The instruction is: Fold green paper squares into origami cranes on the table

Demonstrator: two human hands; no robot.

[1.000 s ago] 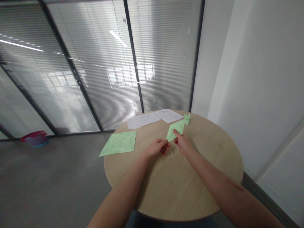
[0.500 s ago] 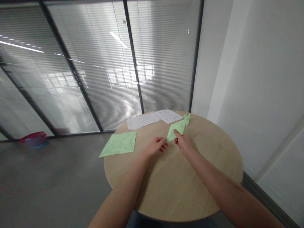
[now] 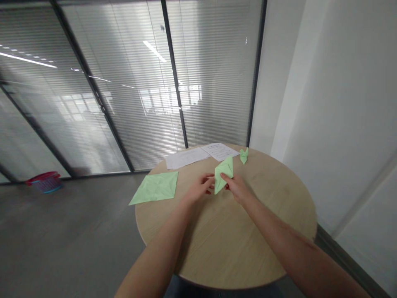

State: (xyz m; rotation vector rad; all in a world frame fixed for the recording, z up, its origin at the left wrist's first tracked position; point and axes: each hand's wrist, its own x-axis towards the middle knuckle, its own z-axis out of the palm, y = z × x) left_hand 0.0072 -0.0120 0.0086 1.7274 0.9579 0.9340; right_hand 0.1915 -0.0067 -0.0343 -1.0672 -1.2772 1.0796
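A folded light-green paper piece (image 3: 223,173) stands tilted up above the round wooden table (image 3: 235,248). My right hand (image 3: 236,188) pinches its lower right edge. My left hand (image 3: 201,187) holds its lower left edge with fingers curled. A flat creased green paper square (image 3: 156,186) lies at the table's left edge, hanging partly over it. A small folded green paper figure (image 3: 244,155) sits at the far side of the table.
Two white printed sheets (image 3: 201,154) lie at the table's far edge. Glass partitions with blinds stand behind, a white wall is to the right. A red and blue basket (image 3: 46,181) sits on the grey floor at far left.
The folded green piece has been lifted off the table and turned upright, moving slightly left. My left hand has come up to grip it; before it rested just beside its tip.
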